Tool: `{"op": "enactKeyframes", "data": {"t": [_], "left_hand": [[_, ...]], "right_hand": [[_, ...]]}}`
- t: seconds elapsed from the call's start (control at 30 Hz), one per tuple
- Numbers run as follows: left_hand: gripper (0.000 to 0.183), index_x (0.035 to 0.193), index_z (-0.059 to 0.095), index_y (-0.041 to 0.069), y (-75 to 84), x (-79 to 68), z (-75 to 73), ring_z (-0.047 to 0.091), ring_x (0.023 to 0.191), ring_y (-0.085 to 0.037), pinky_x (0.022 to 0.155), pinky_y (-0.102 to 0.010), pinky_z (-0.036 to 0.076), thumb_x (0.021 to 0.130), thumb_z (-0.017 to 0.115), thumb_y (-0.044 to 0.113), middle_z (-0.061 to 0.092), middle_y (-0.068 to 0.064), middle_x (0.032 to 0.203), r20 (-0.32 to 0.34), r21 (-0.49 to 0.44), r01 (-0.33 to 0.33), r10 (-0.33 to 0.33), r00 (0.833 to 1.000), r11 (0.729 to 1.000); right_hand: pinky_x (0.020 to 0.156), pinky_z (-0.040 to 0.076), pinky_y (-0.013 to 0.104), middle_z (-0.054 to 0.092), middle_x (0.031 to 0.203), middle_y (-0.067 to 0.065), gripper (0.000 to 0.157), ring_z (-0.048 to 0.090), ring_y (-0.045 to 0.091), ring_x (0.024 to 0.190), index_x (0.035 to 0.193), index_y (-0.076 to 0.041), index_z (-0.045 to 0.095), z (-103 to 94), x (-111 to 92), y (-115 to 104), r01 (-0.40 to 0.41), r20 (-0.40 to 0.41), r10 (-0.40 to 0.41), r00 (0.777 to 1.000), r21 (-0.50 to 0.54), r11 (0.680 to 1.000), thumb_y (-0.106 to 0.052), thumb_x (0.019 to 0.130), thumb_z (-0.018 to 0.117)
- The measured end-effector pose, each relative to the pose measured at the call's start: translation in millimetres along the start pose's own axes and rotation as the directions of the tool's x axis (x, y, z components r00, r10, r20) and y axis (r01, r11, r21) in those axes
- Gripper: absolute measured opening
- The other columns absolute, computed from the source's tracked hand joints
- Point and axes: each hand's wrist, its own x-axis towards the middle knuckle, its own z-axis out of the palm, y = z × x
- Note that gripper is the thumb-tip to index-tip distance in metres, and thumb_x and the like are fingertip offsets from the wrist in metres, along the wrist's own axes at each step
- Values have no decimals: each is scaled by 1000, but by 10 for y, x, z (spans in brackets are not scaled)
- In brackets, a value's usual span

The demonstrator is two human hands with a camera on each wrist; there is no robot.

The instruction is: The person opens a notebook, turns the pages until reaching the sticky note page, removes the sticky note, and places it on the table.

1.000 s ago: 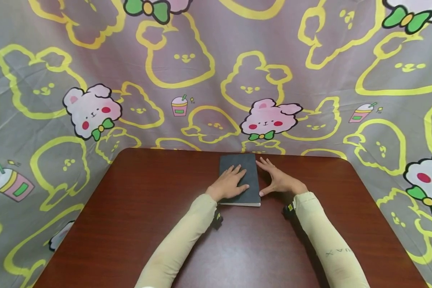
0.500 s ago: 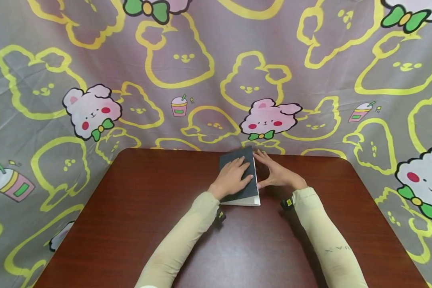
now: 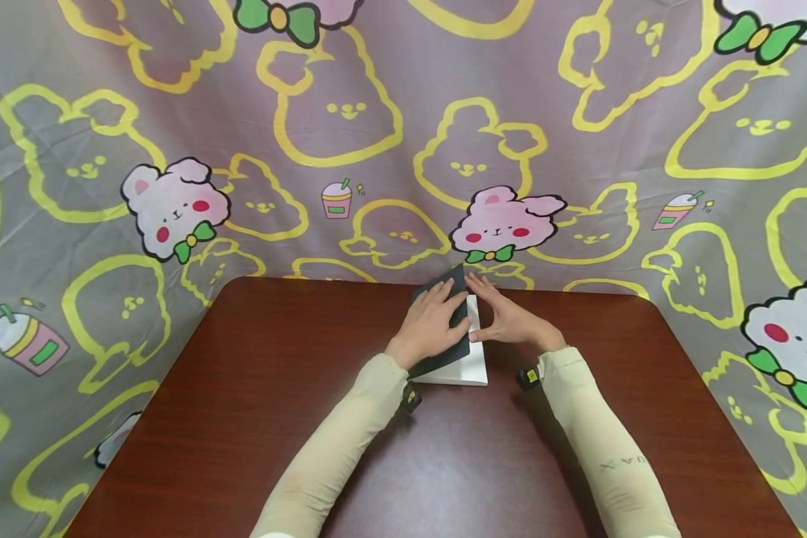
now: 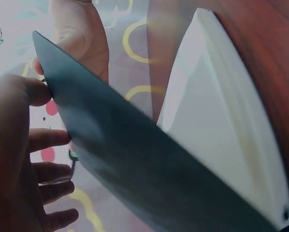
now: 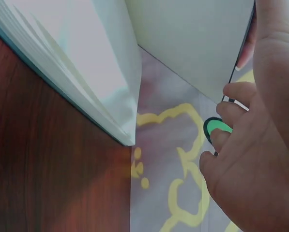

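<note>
A notebook with a dark cover (image 3: 447, 361) lies at the far middle of the table, its cover tilted up along the right side. White pages (image 3: 472, 368) show beneath. Spread over the outside of the cover is my left hand (image 3: 433, 325), fingers mostly straight. My right hand (image 3: 511, 320) is at the cover's free edge, thumb and fingers apart, fingertips touching or very near it. In the right wrist view, the cover's pale inner side (image 5: 197, 43) stands away from the page block (image 5: 81, 67). The left wrist view shows the cover's dark outer face (image 4: 134, 150).
The brown wooden table (image 3: 276, 418) extends around the notebook on both sides and in front. Right behind the notebook hangs a grey curtain (image 3: 390, 172) with cartoon prints, which also runs along the left and right sides.
The notebook's cover has risen from lying flat to a tilt, swinging left and baring the pages. My right hand has moved left with its edge; my left hand stays on the cover.
</note>
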Motion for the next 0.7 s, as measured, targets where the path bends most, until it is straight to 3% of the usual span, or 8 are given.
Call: {"op": "enactKeyframes", "data": {"t": [0.3,0.7], "left_hand": [[58,150,52,24,-25,-21,-223,25,154,-31,123,-51,25,100,44,53,29,-10,167,8,171,18,-20,1000,985],[57,151,51,24,-228,-179,-480,21,156,-32,125,-51,20,101,45,51,26,-6,168,-2,155,16,-16,1000,988]], "right_hand": [[117,11,72,5,170,19,122,-5,49,154,164,-8,10,111,24,-25,-5,-13,5,1000,-7,1000,-46,77,86],[119,9,70,9,169,22,120,-3,50,154,162,0,11,356,-30,87,-125,36,130,991,-116,985,-40,79,88]]}}
